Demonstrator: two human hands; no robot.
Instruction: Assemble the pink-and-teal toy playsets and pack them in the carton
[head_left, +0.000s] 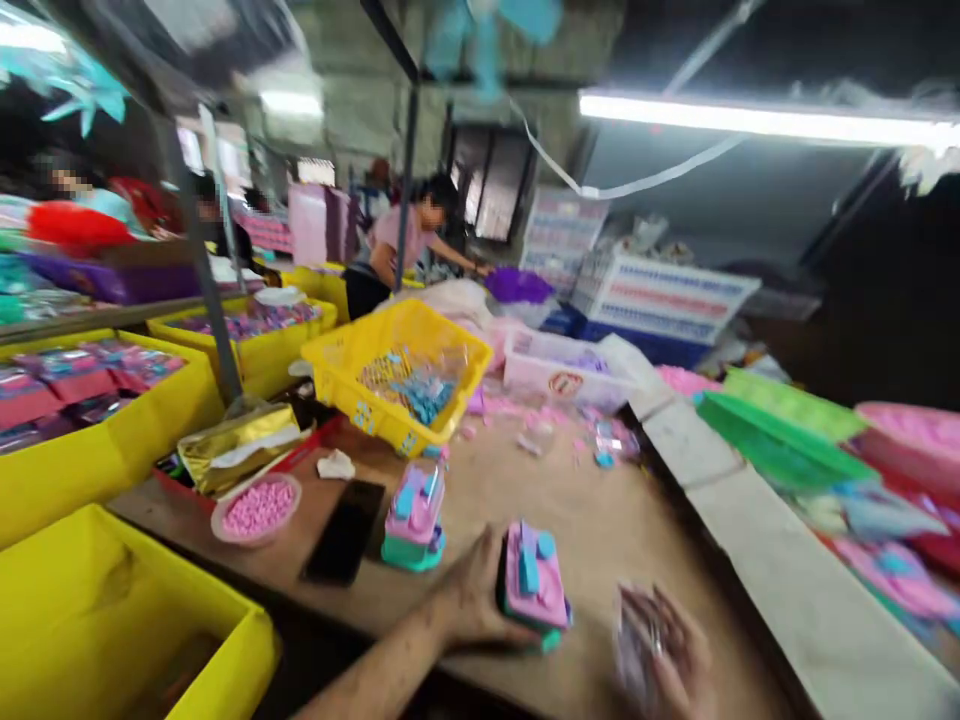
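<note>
My left hand (pixel 480 592) is closed around the side of a small plastic toy (pixel 534 578) with a pink top, blue pieces on it and a green base. It stands on the brown tabletop (pixel 600 530). Further right, my right hand (pixel 679 645) grips a clear plastic piece (pixel 634 640), blurred, so its exact kind does not show. A second toy of the same colours (pixel 414 512) stands to the left of my left hand, apart from it. Beside that toy lies a black phone (pixel 345 532).
A bowl of pink beads (pixel 259 508) and a gold packet (pixel 240 450) sit at the left. A yellow basket (pixel 397 375) of small parts stands behind. Yellow bins (pixel 142 610) border the left side; a raised ledge (pixel 750 520) runs along the right. A person (pixel 397 240) leans over the far end.
</note>
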